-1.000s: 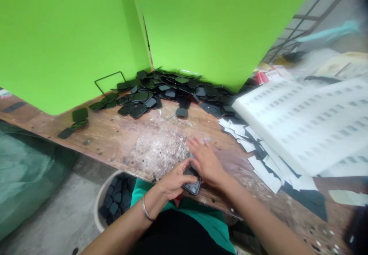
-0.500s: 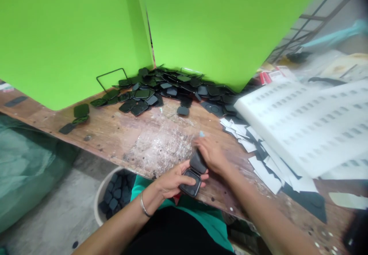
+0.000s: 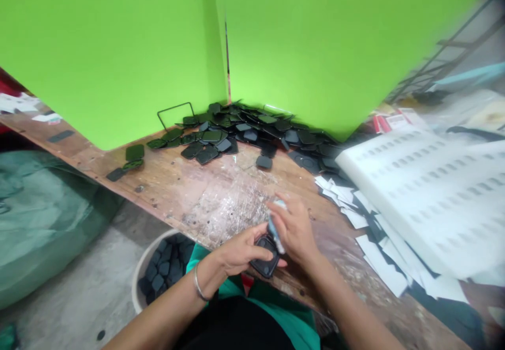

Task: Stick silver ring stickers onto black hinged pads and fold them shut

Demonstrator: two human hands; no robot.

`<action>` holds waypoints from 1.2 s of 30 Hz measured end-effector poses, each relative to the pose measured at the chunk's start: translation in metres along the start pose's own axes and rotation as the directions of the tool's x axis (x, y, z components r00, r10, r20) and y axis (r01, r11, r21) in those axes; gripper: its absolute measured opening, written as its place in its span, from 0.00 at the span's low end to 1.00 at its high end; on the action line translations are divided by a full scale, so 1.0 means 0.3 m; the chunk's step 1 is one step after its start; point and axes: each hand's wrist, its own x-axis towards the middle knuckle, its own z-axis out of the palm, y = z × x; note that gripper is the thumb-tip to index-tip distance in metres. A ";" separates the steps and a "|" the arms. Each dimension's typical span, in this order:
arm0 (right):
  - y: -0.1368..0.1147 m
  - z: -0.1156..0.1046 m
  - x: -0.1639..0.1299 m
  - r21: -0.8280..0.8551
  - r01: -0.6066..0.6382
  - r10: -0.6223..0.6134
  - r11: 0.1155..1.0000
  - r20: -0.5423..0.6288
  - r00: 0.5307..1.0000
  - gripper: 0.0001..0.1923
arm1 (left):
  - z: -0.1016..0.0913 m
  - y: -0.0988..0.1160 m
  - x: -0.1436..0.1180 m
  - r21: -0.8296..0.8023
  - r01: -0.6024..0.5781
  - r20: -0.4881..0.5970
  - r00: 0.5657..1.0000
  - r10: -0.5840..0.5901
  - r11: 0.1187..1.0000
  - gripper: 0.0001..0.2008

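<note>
Green translucent plastic sheeting (image 3: 43,218) bunched on floor far left, out of the way. White round plastic bucket (image 3: 147,266) part-full of dark parts, parked under bench edge, likely so pieces can drop straight in. Worn brown wooden bench (image 3: 173,187) with scuffed shiny patch at centre. Loose pile of flat black rounded-square plastic pieces (image 3: 240,129) heaped back in the corner of the bright green backdrop boards (image 3: 118,50), within reach.

Left hand (image 3: 239,250), metal bangle on wrist, curled round small black rounded-square plastic case (image 3: 265,256), pinning it at near bench edge just in front of body. Right hand (image 3: 294,229) closed on thin pale-blue stick-like tool (image 3: 275,234), tip down against the case top; exact contact point hard to tell.

White paper slips (image 3: 366,229) fanned right. White perforated foam tray (image 3: 426,187) propped over them, far right.
</note>
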 end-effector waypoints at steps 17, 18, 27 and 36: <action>0.159 0.192 0.444 -0.327 -0.172 0.236 0.929 0.169 0.957 0.28 | -0.218 0.044 0.060 0.920 0.390 -0.232 0.627 0.744 -0.042 0.26; 0.157 0.210 0.468 -0.333 -0.176 0.243 0.926 0.173 0.954 0.30 | -0.225 0.033 0.062 0.916 0.398 -0.231 0.629 0.742 -0.052 0.27; 0.207 0.160 0.495 -0.139 -0.236 0.248 0.962 0.074 0.966 0.08 | -0.223 0.045 0.028 0.993 0.081 -0.120 0.539 0.834 0.090 0.23; 0.028 0.036 0.223 0.608 -0.467 0.629 0.642 -0.067 0.775 0.21 | -0.060 0.100 0.085 0.481 -0.384 -0.314 0.764 0.563 0.788 0.18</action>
